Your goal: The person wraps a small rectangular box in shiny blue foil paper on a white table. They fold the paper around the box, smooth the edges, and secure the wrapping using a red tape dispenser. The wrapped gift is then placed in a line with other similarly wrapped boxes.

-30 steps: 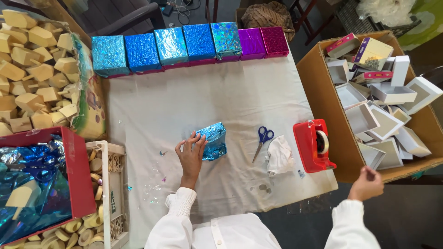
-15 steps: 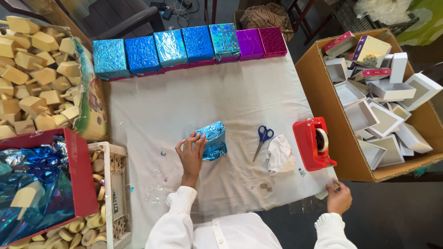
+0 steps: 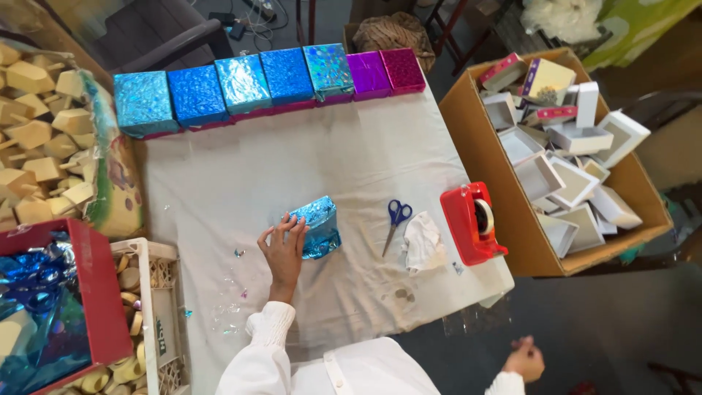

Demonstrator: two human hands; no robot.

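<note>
1. The left hand [image 3: 281, 249] lies on the white-covered table [image 3: 241, 175] with fingers spread, fingertips resting against the left side of a small box wrapped in blue foil [image 3: 316, 227]. The hand steadies the box; it is not closed around it.
2. The blue foil box sits near the middle of the table, slightly tilted, just left of the scissors [image 3: 395, 222].
3. The right hand [image 3: 524, 360] is low, off the table's near right corner, just below a piece of clear film [image 3: 477, 319] hanging at the table edge. Fingers appear loosely curled; whether it grips anything cannot be told.
4. The blue-handled scissors lie closed, beside a crumpled white cloth [image 3: 423, 241].
5. A red tape dispenser [image 3: 472, 222] stands at the right table edge, just right of the cloth.
6. A row of wrapped boxes [image 3: 263, 84], blue to purple, lines the far edge of the table.
7. A cardboard carton [image 3: 486, 157] to the right holds loose white boxes and lids.
8. On the left, wooden pieces [image 3: 40, 139] are piled, with a red bin [image 3: 99, 292] of blue foil below them.
</note>
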